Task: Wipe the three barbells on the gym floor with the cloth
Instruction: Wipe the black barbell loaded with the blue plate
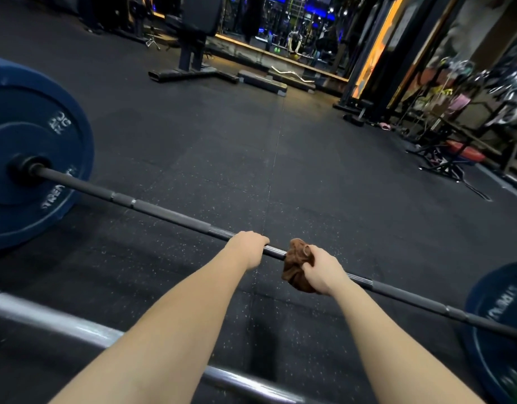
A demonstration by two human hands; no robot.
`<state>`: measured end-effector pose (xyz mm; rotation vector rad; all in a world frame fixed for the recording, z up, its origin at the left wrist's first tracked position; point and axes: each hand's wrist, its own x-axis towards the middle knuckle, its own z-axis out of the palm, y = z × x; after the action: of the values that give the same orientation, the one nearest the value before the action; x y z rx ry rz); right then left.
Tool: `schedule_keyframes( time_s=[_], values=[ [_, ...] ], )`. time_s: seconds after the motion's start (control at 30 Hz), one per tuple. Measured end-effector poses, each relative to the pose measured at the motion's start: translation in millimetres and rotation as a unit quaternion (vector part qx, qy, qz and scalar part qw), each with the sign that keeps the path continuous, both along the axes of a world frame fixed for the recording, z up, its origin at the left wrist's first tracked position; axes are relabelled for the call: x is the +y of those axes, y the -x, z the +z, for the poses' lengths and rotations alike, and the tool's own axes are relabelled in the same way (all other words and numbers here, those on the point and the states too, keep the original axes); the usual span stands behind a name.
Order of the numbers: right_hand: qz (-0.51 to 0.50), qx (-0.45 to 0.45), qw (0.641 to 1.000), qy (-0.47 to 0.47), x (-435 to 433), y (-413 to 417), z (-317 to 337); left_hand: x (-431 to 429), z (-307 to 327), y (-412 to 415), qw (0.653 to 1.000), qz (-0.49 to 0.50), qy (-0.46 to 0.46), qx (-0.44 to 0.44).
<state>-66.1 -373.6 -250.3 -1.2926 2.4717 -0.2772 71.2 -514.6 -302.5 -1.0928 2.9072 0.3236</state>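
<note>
Nearest, along the bottom of the frame, a silver barbell shaft (76, 328) lies on the black rubber floor (222, 147) and runs from the left edge toward the lower centre, passing beneath both bare forearms. Just beyond it, at lower centre, the left hand (248, 249) grips the black barbell (170, 214), its fingers curled over the top of the shaft. Just to the right of it, the right hand (321, 272) holds a bunched brown cloth (296, 265) against the same shaft, its fingers closed on the cloth; the cloth wraps the bar and hangs a little below it. A short stretch of bare shaft shows between the two hands. This black barbell crosses the frame on a slant, from a large blue plate (33, 135) at the left edge down to a second blue plate (496, 319) at the lower right. Farther off, open floor fills the middle of the frame. At upper centre stands a black bench frame (193, 48), with a low step platform (263, 81) and a bent silver bar (289, 74) beside it. Racks of dim gear (470, 112) crowd the upper right.
</note>
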Motion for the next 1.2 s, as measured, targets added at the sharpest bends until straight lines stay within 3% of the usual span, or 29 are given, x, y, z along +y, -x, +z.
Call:
schedule_keyframes(
  time_s=[0.27, 0.63, 0.83, 0.97, 1.13, 1.2],
  values=[
    [0.001, 0.002, 0.994, -0.113, 4.3, -6.6, 31.6, 3.1, -0.2, -0.2, 1.0, 0.002, 0.027, 0.008],
    [0.008, 0.022, 0.99, -0.139, -12.2, -16.5, 40.2, 0.9, 1.4, 2.4, 1.0, -0.007, 0.014, -0.014],
    [0.025, -0.002, 0.999, -0.033, -28.7, -33.3, 6.6, -3.3, 0.1, -1.6, 1.0, -0.014, -0.012, 0.015],
    [-0.002, -0.044, 0.999, -0.003, -21.4, -14.8, 4.0, -3.5, -9.8, -8.0, 0.996, -0.011, -0.028, 0.086],
    [-0.06, -0.076, 0.995, 0.035, -28.4, -16.9, 0.6, 4.6, -6.6, -21.8, 0.964, -0.042, -0.161, 0.207],
    [-0.059, -0.098, 0.992, 0.06, -37.1, -28.3, -1.4, 8.6, 2.0, -21.6, 0.955, -0.062, -0.195, 0.216]
  ],
)
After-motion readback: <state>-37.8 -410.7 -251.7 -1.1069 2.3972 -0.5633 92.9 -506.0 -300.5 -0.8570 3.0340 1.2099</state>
